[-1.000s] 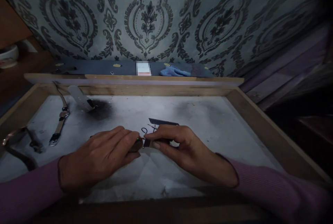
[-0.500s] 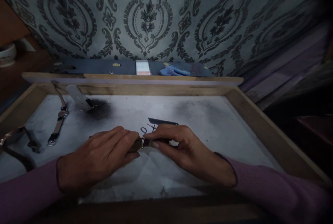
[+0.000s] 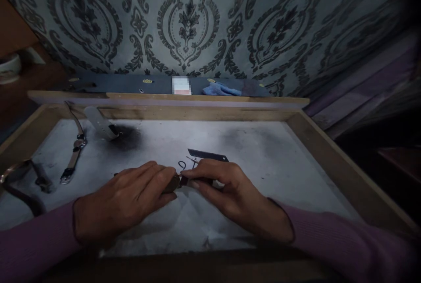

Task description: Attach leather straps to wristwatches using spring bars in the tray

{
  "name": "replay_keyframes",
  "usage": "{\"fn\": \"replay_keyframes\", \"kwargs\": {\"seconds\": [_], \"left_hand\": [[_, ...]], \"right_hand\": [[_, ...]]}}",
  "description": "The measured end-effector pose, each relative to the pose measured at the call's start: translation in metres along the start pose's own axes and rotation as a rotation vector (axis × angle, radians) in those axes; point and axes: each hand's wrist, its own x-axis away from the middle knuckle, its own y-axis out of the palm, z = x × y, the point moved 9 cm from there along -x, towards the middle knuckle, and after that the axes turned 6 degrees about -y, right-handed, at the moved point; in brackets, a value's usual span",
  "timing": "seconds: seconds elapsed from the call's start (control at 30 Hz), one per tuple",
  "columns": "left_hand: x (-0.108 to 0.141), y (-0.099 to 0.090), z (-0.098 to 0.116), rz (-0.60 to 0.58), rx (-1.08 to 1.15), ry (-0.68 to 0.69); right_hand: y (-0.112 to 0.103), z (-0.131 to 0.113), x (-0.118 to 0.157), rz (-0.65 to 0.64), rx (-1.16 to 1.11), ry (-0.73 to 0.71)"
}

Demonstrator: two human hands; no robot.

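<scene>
My left hand (image 3: 131, 195) is closed around the round case of a wristwatch (image 3: 172, 184), covering most of it. My right hand (image 3: 230, 191) pinches the dark strap (image 3: 184, 181) where it joins the case, thumb below and fingers above. The rest of the strap is hidden in the right palm. Just beyond the right fingers lies a dark utility knife blade (image 3: 206, 155). A small dark loop (image 3: 182, 165) and a thin pointed piece (image 3: 191, 159) are beside the fingertips, too small to name.
A wooden-rimmed tray (image 3: 197, 113) surrounds the white work surface. On its left lie a wristwatch with a pale-lined strap (image 3: 75, 153), a grey watch strap (image 3: 98, 122) and another dark strapped watch (image 3: 19, 186). Behind the rim is a blue cloth (image 3: 220, 89).
The right hand has shifted very slightly, showing more of the blade's right end. Both hands keep their hold on the watch, and the other things lie as before.
</scene>
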Motion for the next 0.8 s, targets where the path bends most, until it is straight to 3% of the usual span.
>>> {"fn": "replay_keyframes", "kwargs": {"seconds": [0.8], "left_hand": [[-0.0018, 0.0005, -0.0002, -0.017, 0.028, -0.01]], "right_hand": [[-0.0002, -0.0015, -0.0028, -0.04, -0.007, 0.013]]}}
